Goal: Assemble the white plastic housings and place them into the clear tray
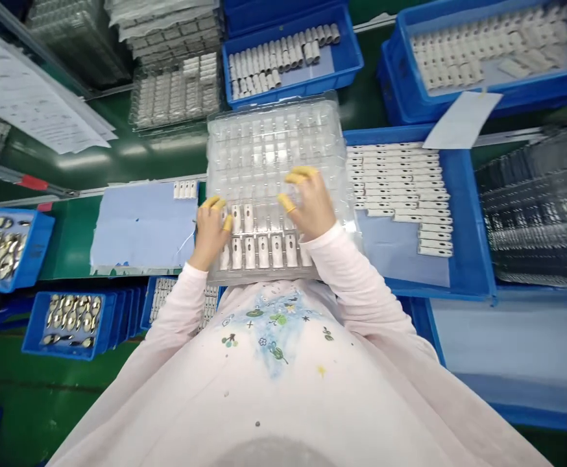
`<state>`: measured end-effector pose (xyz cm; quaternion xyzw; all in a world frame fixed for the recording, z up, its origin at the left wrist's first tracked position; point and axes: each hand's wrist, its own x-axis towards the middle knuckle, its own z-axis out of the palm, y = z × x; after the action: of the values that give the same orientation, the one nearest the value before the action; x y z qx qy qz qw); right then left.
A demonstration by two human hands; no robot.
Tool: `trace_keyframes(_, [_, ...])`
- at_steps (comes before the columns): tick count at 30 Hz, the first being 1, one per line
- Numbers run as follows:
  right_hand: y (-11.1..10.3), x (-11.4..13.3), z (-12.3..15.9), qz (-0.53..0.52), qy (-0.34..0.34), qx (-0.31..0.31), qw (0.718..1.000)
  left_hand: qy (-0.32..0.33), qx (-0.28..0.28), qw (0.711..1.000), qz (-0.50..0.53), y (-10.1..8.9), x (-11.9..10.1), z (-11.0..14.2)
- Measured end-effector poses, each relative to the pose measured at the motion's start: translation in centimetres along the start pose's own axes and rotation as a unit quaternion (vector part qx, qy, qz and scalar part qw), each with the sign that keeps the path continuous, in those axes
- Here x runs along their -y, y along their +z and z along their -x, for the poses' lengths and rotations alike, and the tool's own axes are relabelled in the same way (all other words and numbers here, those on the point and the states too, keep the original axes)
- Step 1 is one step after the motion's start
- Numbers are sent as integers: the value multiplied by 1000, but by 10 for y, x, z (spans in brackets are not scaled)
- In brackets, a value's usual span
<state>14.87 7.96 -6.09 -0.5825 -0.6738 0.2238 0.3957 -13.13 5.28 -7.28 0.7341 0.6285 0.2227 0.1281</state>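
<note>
A clear plastic blister tray [274, 178] lies in front of my body. White oblong pieces, each with a dark hole, sit in its nearest row, such as one white piece [263, 251], and a few more stand at the left of the row behind. My left hand [209, 233], with yellow finger cots, is at the tray's left edge; its thumb and fingers are apart beside the white pieces there. Over the right middle of the tray is my right hand [313, 206], also in yellow cots, fingers spread with nothing visible between them.
Right of the tray is a blue bin [468, 220] with rows of white pieces. Blue sheeting [142, 227] on the left carries several small white pieces. Blue bins [293, 81] of white parts and stacked clear trays [176, 97] stand behind. Shiny metal parts fill a bin [33, 318] lower left.
</note>
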Motion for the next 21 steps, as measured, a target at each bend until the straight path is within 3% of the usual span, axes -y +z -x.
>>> trace_keyframes(2, [-48,-42,10,-91,97,-173,976,-30,-26,999,21,-4,9,12])
trace_keyframes(3, [-74,-66,17,-88,142,-222,961,-61,-31,997,36,-5,14,18])
trace_keyframes(6, [-138,-134,48,-47,267,-316,909,-186,-5,978,97,-5,26,32])
trace_keyframes(9, [-172,-183,85,-4,378,-347,858,-245,23,961,128,-3,31,35])
trace_keyframes(12, [-180,-214,117,39,470,-332,817,-265,28,954,134,-4,32,30])
trace_keyframes(16, [-173,-244,142,115,542,-292,779,-288,28,947,137,-11,29,23])
trace_keyframes(19, [-164,-262,147,173,554,-257,773,-306,23,943,129,-15,25,22])
trace_keyframes(21, [-159,-270,146,211,536,-211,790,-313,17,942,122,-17,22,23])
